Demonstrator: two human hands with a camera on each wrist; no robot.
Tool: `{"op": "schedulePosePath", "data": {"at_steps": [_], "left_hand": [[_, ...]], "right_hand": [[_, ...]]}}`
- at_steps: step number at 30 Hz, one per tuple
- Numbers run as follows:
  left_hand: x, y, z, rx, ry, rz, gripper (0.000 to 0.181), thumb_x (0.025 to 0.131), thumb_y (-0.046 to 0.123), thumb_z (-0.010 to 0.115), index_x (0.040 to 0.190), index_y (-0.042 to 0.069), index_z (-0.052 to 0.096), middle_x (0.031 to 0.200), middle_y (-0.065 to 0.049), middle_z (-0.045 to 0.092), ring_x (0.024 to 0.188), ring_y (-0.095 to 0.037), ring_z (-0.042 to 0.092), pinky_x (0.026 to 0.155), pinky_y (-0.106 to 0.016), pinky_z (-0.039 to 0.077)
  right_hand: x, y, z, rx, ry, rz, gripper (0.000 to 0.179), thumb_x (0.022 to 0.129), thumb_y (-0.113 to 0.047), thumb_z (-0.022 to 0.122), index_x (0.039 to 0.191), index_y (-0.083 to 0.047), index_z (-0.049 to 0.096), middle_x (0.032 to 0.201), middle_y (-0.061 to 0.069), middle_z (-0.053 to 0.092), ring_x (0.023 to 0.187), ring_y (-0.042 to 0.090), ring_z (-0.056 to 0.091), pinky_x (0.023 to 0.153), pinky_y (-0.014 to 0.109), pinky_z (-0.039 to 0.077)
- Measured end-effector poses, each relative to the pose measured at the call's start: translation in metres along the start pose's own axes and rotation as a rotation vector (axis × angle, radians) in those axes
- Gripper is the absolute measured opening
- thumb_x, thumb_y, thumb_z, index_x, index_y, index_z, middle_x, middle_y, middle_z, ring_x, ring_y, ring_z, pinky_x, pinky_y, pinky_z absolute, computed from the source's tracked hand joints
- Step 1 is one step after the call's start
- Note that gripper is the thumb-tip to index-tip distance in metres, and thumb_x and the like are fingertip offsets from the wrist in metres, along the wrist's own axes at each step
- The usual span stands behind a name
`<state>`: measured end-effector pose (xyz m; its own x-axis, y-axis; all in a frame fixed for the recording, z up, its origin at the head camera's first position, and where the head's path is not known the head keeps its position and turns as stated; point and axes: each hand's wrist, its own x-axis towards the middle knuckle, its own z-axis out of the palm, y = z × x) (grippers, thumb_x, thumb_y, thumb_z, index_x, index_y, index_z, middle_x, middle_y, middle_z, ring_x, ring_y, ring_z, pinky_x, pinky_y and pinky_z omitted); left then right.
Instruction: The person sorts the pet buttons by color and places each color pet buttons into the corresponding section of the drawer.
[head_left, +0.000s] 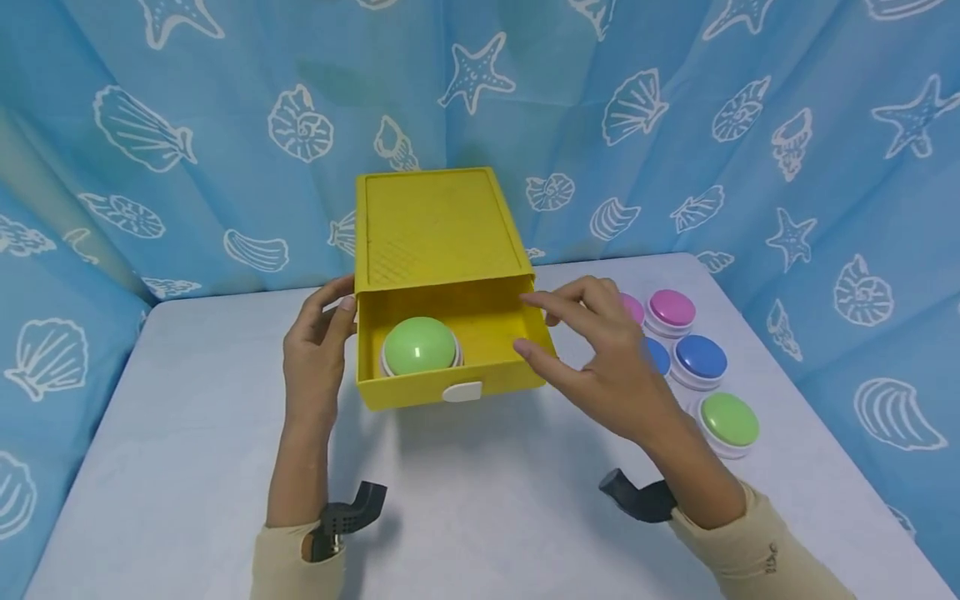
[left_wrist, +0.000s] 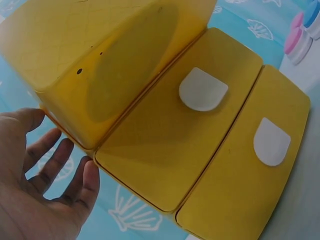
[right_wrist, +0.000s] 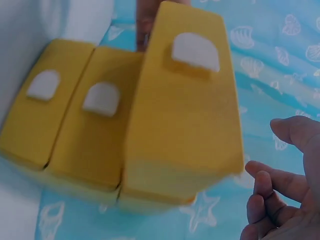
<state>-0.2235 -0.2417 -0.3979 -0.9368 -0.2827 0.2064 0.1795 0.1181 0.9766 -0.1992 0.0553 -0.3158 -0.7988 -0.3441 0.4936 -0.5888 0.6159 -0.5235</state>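
Note:
A yellow drawer cabinet (head_left: 438, 225) stands at the back of the table, its top drawer (head_left: 405, 390) pulled out. In the drawer's left part lies a domed green button (head_left: 420, 343) with a white base. My left hand (head_left: 315, 350) is at the cabinet's left side, fingertips at its side edge in the left wrist view. Beside the drawer's right front corner, my right hand (head_left: 611, 358) holds nothing, thumb and fingers spread apart. The wrist views show two closed drawers below, with white tabs (left_wrist: 202, 90).
Right of the cabinet, on the white table (head_left: 202, 433), sit more domed buttons: pink (head_left: 671, 308), blue (head_left: 701, 357) and green (head_left: 730, 419). My right hand partly hides some of them. A blue shell-print curtain (head_left: 480, 108) hangs behind the table and along its sides.

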Motion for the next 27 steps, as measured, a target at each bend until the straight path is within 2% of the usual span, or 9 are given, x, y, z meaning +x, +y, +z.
{"op": "schedulePosePath", "data": {"at_steps": [3, 7, 13, 21, 27], "left_hand": [[-0.001, 0.001, 0.003, 0.008, -0.005, 0.004, 0.041, 0.099, 0.045, 0.06, 0.137, 0.029, 0.061, 0.135, 0.008, 0.058, 0.116, -0.017, 0.06, 0.104, -0.041, 0.046], [-0.003, 0.003, 0.003, 0.026, 0.005, 0.0, 0.041, 0.099, 0.045, 0.06, 0.137, 0.03, 0.061, 0.135, 0.008, 0.058, 0.117, -0.018, 0.059, 0.106, -0.045, 0.044], [-0.004, 0.003, 0.001, 0.031, 0.007, -0.024, 0.041, 0.099, 0.046, 0.06, 0.137, 0.031, 0.061, 0.137, 0.008, 0.056, 0.12, -0.018, 0.057, 0.107, -0.045, 0.043], [-0.005, 0.004, 0.001, -0.031, 0.021, -0.049, 0.04, 0.098, 0.041, 0.064, 0.136, 0.027, 0.063, 0.136, 0.003, 0.057, 0.118, -0.02, 0.056, 0.106, -0.045, 0.041], [-0.005, 0.005, 0.005, -0.055, 0.012, -0.042, 0.04, 0.098, 0.038, 0.064, 0.136, 0.025, 0.063, 0.137, 0.002, 0.056, 0.118, -0.02, 0.056, 0.107, -0.043, 0.04]], "right_hand": [[-0.02, 0.016, -0.015, -0.064, 0.044, 0.003, 0.045, 0.084, -0.02, 0.082, 0.127, -0.017, 0.07, 0.103, -0.003, 0.055, 0.105, 0.014, 0.048, 0.084, 0.035, 0.048], [-0.042, 0.042, -0.029, -0.107, 0.065, 0.035, 0.049, 0.081, -0.013, 0.084, 0.127, -0.014, 0.069, 0.103, 0.0, 0.056, 0.105, 0.017, 0.048, 0.083, 0.036, 0.044], [-0.075, 0.086, -0.039, -0.17, 0.072, 0.174, 0.051, 0.077, -0.012, 0.087, 0.125, -0.011, 0.069, 0.102, 0.004, 0.055, 0.106, 0.024, 0.045, 0.079, 0.043, 0.034], [-0.112, 0.134, -0.05, -0.284, 0.01, 0.357, 0.055, 0.082, -0.025, 0.083, 0.129, -0.004, 0.065, 0.104, 0.009, 0.05, 0.105, 0.032, 0.043, 0.082, 0.052, 0.028], [-0.138, 0.16, -0.062, -0.364, -0.036, 0.486, 0.061, 0.085, -0.037, 0.079, 0.132, -0.003, 0.061, 0.11, 0.015, 0.049, 0.108, 0.037, 0.041, 0.084, 0.057, 0.027]]}}
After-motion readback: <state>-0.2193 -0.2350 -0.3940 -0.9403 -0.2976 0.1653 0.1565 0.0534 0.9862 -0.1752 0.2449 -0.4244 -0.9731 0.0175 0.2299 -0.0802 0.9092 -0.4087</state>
